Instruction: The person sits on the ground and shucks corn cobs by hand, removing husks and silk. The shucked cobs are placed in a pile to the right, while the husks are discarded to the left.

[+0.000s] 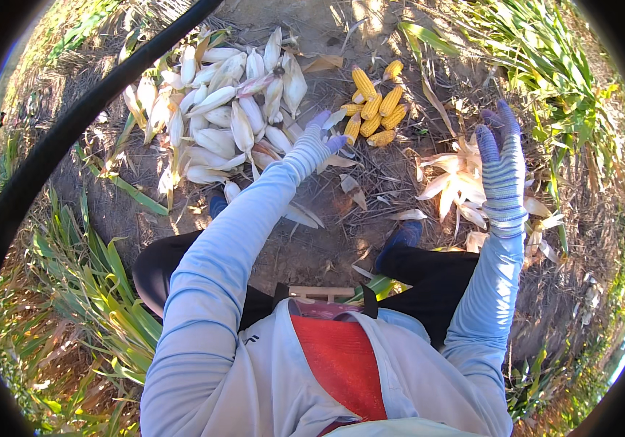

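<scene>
My left hand (319,141), in a striped knit glove, reaches out between a pile of ears of corn in pale husks (219,128) and a small heap of bare yellow corn cobs (372,106). Its thumb and fingers are apart, and a pale strip of husk (334,118) shows by the fingertips. The thumb comes close to the lowest cobs. My right hand (501,158), gloved the same way, is raised on the right with its fingers apart and nothing in them. Beside and partly behind it lie stripped corn husks (452,177).
Dry straw and loose husk pieces (352,190) litter the soil. Green corn stalks and leaves (542,60) stand at the upper right, with more leafy stalks (99,289) at the left. My shoe (402,240) rests before the husks. A dark curved strap (61,123) crosses the upper left.
</scene>
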Motion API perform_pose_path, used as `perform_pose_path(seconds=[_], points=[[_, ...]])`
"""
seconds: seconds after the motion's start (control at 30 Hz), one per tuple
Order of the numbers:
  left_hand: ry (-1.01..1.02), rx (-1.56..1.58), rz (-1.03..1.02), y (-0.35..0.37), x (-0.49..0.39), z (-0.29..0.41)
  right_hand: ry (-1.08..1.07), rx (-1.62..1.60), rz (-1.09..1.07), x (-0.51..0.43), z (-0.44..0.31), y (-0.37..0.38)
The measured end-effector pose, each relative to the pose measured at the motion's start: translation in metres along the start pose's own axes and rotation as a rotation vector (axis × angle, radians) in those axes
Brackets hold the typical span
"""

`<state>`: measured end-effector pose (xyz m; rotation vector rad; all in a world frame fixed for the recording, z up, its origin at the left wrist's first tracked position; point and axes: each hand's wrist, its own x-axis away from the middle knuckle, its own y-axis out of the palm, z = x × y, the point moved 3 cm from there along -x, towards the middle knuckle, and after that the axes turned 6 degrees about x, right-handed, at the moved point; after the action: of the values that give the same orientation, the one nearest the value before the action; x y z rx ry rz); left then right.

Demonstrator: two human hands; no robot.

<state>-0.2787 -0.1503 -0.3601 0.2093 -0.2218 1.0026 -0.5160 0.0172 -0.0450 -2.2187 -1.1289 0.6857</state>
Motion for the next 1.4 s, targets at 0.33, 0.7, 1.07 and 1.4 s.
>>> perform_pose_path(seconds=[0.33,0.7,1.07,1.4], points=[[-0.280,-0.379,0.469,-0.144,0.019,-0.070,-0.033,0.004,-0.129,0.005,-0.015,0.022],[0.066,-1.166,0.499,-0.190,-0.101,0.038,0.038,0.209,-0.267,-0.009,-0.010,0.046],[-0.281,-1.452,0.255,-0.179,-0.137,0.033,0.040,0.270,-0.347,-0.014,-0.011,0.069],[-0.153,-0.768,-0.035,-0.114,-0.042,0.070,0.072,-0.012,-0.453,0.006,-0.047,0.054]])
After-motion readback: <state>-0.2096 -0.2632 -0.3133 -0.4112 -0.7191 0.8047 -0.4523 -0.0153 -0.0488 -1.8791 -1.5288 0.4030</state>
